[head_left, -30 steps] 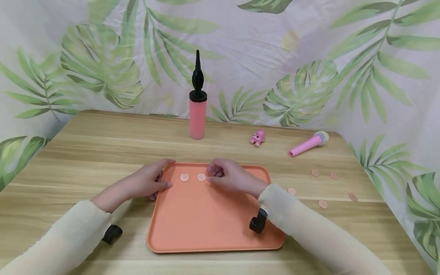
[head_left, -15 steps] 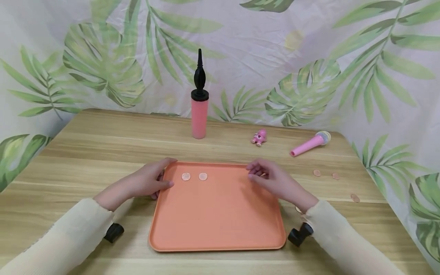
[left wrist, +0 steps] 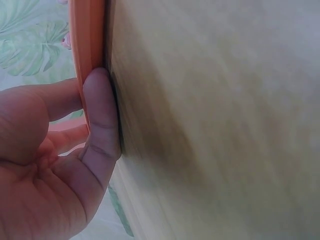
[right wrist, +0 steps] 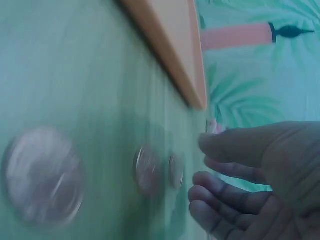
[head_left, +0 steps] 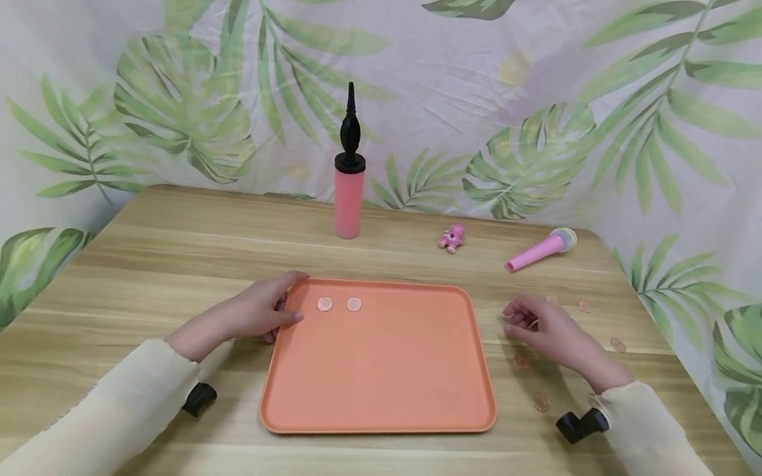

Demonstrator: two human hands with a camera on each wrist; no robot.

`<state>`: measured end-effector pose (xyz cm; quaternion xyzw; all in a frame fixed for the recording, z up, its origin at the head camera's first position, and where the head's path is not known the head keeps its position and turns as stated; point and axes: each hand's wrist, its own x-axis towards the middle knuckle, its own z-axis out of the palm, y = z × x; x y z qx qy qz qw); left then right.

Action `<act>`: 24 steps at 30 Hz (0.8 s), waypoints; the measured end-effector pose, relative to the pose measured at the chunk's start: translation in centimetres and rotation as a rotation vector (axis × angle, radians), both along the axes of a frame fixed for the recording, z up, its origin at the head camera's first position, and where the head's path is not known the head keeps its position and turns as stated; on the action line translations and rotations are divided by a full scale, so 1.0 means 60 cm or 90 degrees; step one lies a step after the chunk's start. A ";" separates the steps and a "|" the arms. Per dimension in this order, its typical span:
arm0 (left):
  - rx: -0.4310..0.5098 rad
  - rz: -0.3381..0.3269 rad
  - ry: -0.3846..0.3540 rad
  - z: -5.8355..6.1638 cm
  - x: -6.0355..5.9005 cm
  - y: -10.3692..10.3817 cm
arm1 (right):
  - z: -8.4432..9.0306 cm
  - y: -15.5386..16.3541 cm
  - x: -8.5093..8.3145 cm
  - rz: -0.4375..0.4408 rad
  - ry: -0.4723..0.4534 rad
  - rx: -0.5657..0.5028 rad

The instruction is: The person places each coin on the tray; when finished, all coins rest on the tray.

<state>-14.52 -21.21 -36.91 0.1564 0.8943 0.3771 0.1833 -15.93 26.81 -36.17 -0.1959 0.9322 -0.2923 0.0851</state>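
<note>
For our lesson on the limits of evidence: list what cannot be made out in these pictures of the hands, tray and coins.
- Coin faces on the tray: the two coins are too small in the head view.
- Coins by the right hand: motion-blurred in the right wrist view; one may lie hidden under it.
- Left hand fingers: tucked under the tray's rim.
- Tray surface: edge-on in the left wrist view.

Left hand (head_left: 253, 314) grips the tray (head_left: 381, 377) at its far-left corner; two coins (head_left: 339, 304) lie inside beside it. Right hand (head_left: 550, 330), fingers loosely curled, hovers right of the tray among loose coins (head_left: 540, 401).
</note>
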 end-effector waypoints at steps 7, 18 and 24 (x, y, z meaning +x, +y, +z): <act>-0.003 0.001 0.000 0.002 0.000 -0.001 | -0.014 0.021 0.003 0.001 -0.035 -0.010; -0.005 0.001 -0.004 0.002 0.000 0.000 | -0.018 0.020 0.003 -0.030 -0.051 0.006; -0.005 0.000 -0.007 0.004 0.000 0.002 | -0.020 0.023 0.007 -0.032 -0.026 -0.009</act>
